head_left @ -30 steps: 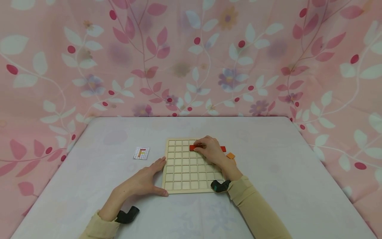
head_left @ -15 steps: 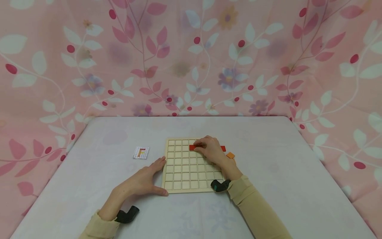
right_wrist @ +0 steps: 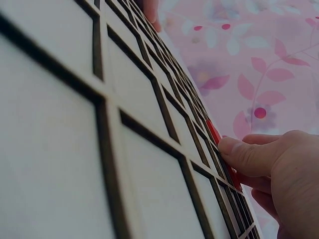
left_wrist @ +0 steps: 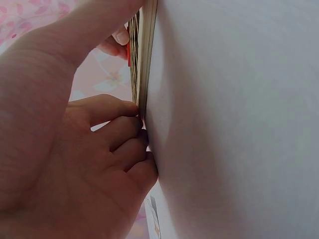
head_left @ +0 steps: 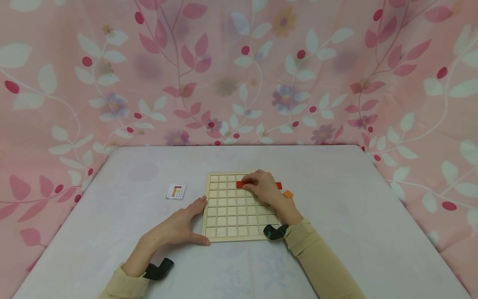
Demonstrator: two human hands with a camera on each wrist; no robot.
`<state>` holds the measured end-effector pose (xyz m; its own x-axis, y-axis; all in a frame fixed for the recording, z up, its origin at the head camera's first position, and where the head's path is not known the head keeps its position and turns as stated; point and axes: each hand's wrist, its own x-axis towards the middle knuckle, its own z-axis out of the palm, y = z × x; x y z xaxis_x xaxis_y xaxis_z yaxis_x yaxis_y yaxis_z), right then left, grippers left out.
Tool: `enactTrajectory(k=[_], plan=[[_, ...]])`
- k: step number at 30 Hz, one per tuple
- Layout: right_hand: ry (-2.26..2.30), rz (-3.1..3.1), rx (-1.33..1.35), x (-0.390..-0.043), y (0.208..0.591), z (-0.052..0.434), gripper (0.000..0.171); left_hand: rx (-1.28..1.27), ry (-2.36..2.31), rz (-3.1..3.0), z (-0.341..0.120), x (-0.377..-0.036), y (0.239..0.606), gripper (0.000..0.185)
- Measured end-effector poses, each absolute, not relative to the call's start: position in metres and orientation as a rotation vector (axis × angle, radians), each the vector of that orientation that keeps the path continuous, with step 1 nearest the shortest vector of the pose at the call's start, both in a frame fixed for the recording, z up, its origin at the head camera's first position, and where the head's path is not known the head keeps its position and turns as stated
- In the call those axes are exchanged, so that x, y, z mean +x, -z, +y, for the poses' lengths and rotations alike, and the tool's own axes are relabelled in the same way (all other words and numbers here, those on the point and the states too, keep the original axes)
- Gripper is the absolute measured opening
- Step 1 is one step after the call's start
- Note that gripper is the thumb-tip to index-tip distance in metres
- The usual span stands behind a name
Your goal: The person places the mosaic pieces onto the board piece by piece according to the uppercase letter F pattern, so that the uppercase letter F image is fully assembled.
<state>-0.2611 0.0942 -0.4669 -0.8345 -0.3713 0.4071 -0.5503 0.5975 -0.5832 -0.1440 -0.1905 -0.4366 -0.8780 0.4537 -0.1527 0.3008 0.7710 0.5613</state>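
Note:
In the head view a square wooden grid board [head_left: 227,203] lies on the table. Thumb and fingers of my right hand [head_left: 266,189] pinch a red tile [head_left: 239,185] in an upper row of the board. More red [head_left: 279,185] shows on the far side of that hand, at the board's right edge; the hand covers whatever lies between. The right wrist view has the thumb [right_wrist: 246,157] against a red strip [right_wrist: 213,132] in the grid. My left hand [head_left: 179,226] rests with spread fingers and thumb against the board's left edge.
A small card [head_left: 176,191] printed with a coloured grid pattern lies left of the board. An orange tile [head_left: 288,194] sits just right of it, partly beside my right wrist. The white-covered table [head_left: 328,166] meets a pink floral backdrop [head_left: 231,83].

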Motion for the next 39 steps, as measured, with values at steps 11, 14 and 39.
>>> enactTrajectory(k=[11,14,39], plan=[[-1.069,-2.641,0.75,-0.26,0.464,0.094,0.019,0.584,-0.792,2.681,-0.19,-0.144,0.436,0.118],[-1.064,-2.643,0.75,-0.26,0.464,0.094,0.019,0.586,-0.787,2.683,-0.191,-0.144,0.437,0.118],[-1.257,-2.625,0.669,-0.259,0.451,0.103,0.019,0.581,-0.786,2.674,-0.19,-0.143,0.434,0.117]])
